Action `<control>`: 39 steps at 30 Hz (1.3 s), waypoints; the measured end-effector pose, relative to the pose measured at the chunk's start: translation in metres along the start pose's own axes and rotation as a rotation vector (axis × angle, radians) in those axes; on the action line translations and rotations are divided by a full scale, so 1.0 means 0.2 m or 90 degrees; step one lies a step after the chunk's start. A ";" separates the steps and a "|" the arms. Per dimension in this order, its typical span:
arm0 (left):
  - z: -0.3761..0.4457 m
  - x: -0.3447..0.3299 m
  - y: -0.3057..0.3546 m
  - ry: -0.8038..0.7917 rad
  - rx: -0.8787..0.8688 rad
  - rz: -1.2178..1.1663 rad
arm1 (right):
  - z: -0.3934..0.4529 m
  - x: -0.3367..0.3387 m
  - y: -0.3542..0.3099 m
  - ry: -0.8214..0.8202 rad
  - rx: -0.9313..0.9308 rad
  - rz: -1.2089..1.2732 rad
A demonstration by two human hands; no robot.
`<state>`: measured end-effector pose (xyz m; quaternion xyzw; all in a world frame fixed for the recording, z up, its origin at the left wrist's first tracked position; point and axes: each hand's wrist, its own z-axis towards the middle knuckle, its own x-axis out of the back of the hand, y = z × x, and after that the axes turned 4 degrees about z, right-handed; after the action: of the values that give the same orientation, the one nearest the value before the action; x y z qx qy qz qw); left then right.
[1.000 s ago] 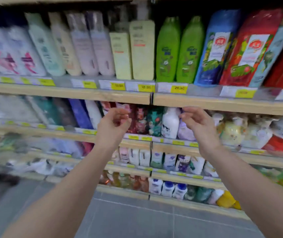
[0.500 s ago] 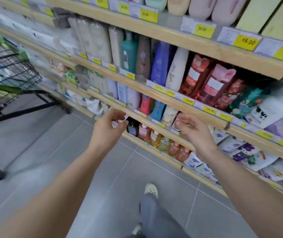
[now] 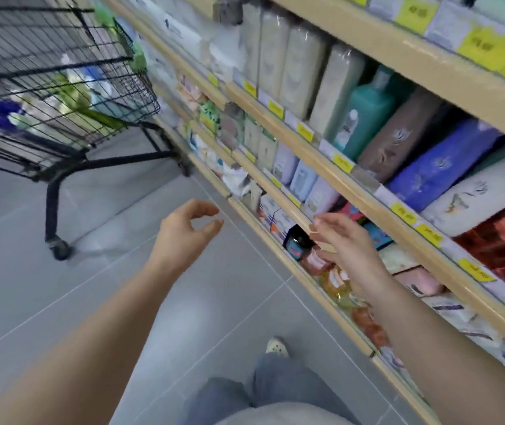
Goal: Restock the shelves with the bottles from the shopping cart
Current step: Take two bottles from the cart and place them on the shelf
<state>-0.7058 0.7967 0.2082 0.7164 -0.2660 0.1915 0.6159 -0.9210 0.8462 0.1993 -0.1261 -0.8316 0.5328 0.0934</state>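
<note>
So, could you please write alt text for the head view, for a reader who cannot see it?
Both hands, left hand and right hand, reach forward empty beside stocked shelves on the right. A black wire cart holding bottles stands on the grey floor at upper left.

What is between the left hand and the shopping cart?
In the head view, only bare grey floor tiles separate the empty left hand from the shopping cart with its bottles.
</note>
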 end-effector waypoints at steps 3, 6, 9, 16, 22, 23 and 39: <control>0.12 0.10 -0.08 0.017 0.033 -0.014 | 0.13 -0.15 -0.06 -0.036 -0.006 -0.044; 0.25 0.23 -0.17 0.037 0.059 -0.035 | 0.24 -0.33 -0.10 -0.056 0.016 -0.098; 0.43 0.40 -0.28 0.044 0.068 -0.062 | 0.38 -0.55 -0.12 -0.066 0.039 -0.148; 0.87 0.93 -0.56 0.005 0.049 -0.033 | 0.64 -1.21 -0.20 -0.042 0.028 -0.118; 1.19 1.27 -0.69 0.007 0.016 0.013 | 0.79 -1.68 -0.32 -0.052 0.048 -0.107; 1.24 1.31 -0.71 0.009 0.014 0.014 | 0.83 -1.73 -0.34 -0.048 0.047 -0.112; 2.33 1.61 -0.81 -0.002 0.039 0.004 | 1.78 -2.33 -0.72 -0.123 0.023 -0.125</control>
<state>-0.3781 0.3078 0.1977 0.7344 -0.2633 0.2004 0.5925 -0.5966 0.3378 0.1733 0.0094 -0.8352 0.5458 0.0667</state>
